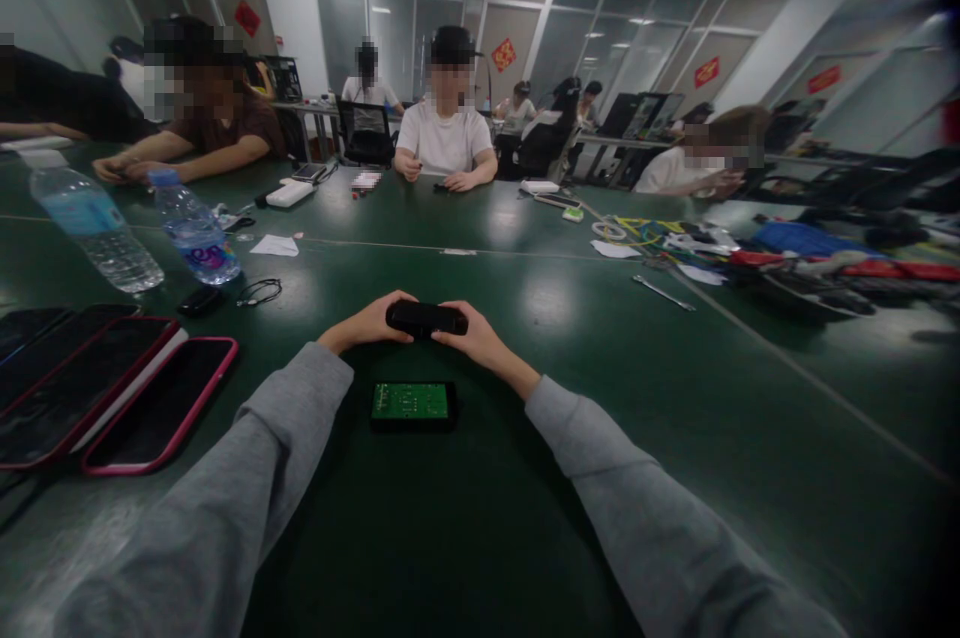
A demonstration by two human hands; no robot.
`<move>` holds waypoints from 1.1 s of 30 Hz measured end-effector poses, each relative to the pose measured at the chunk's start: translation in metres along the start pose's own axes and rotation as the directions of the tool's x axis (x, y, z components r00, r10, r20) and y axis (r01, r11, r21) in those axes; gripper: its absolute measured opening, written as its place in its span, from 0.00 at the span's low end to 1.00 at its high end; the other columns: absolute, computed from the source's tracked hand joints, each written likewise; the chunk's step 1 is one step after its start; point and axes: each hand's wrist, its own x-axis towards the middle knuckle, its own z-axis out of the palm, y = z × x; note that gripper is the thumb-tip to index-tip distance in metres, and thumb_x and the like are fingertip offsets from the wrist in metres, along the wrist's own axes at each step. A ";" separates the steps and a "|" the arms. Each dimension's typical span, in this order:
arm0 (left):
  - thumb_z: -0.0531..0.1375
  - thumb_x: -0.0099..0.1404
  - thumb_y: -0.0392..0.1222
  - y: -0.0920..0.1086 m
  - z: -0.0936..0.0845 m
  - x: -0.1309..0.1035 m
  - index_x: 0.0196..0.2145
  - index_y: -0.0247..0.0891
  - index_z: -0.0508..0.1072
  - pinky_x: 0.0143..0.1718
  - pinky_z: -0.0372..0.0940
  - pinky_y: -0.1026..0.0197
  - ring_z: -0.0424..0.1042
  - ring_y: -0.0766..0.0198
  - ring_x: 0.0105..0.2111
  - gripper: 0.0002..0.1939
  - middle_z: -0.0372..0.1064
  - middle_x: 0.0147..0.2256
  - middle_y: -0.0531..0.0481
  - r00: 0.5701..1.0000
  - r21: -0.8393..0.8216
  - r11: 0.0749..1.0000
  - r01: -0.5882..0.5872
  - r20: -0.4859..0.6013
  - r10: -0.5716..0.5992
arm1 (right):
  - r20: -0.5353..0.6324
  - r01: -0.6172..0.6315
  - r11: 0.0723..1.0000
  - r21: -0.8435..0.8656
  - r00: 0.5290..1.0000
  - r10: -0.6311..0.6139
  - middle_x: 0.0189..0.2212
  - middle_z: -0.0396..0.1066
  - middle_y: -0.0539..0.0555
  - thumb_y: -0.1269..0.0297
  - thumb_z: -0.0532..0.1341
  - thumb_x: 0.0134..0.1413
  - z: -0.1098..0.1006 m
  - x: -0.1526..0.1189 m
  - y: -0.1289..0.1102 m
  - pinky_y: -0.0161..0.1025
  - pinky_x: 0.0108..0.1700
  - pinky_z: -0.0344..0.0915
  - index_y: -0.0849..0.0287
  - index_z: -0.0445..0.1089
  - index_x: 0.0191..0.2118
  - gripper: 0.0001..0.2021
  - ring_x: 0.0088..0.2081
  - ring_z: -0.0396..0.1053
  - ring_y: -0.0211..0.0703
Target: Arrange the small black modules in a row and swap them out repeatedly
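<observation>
Between my two hands is a black rectangular plastic piece (427, 318), held just above the table; its exact kind I cannot make out. My left hand (379, 320) grips its left end, fingers behind and thumb in front. On the opposite end, my right hand (475, 336) has its fingers closed in the same way. Nearer to me, a green circuit board (411, 401) lies in a black open case (412, 425) on the dark green table (450, 538).
Left stand two water bottles (97, 223) (196, 233), with phones (161, 408) in front. A coiled cable (259, 292) lies beside them. Rightward are a wrench (664, 293) and a pile of cables and cloth (810, 253). Several people sit across the table, one in a white shirt (445, 140).
</observation>
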 end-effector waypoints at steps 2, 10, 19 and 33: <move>0.72 0.48 0.47 -0.001 0.002 0.000 0.60 0.40 0.62 0.59 0.58 0.45 0.65 0.50 0.56 0.44 0.65 0.56 0.41 0.999 0.003 1.000 -0.023 -0.036 0.024 | -0.052 0.063 0.991 -0.121 0.996 -0.070 0.46 0.67 0.56 0.61 0.69 0.49 0.002 -0.002 -0.003 0.47 0.51 0.66 0.58 0.64 0.51 0.24 0.48 0.67 0.46; 0.64 0.59 0.55 0.000 0.005 0.004 0.61 0.38 0.63 0.62 0.54 0.47 0.61 0.50 0.60 0.36 0.61 0.61 0.40 0.987 -0.082 0.994 0.073 -0.137 -0.084 | 0.041 0.263 0.667 -0.697 0.943 -0.330 0.52 0.63 0.60 0.73 0.63 0.52 0.008 -0.013 -0.026 0.50 0.51 0.61 0.58 0.61 0.52 0.21 0.53 0.61 0.55; 0.71 0.50 0.47 0.001 0.003 0.001 0.60 0.38 0.64 0.60 0.57 0.47 0.65 0.52 0.57 0.41 0.66 0.57 0.40 0.998 -0.180 0.984 0.012 -0.066 -0.024 | 0.020 0.285 0.714 -0.640 0.935 -0.355 0.54 0.60 0.62 0.51 0.59 0.61 0.011 -0.017 -0.030 0.53 0.56 0.61 0.57 0.56 0.59 0.25 0.57 0.58 0.54; 0.64 0.58 0.52 0.004 0.003 0.002 0.56 0.39 0.69 0.58 0.59 0.48 0.66 0.53 0.55 0.30 0.68 0.55 0.43 0.981 -0.157 0.983 0.099 -0.152 -0.124 | -0.076 0.101 0.815 -0.570 0.982 -0.174 0.57 0.59 0.65 0.52 0.61 0.59 0.011 -0.010 -0.002 0.58 0.55 0.64 0.58 0.48 0.66 0.35 0.58 0.60 0.58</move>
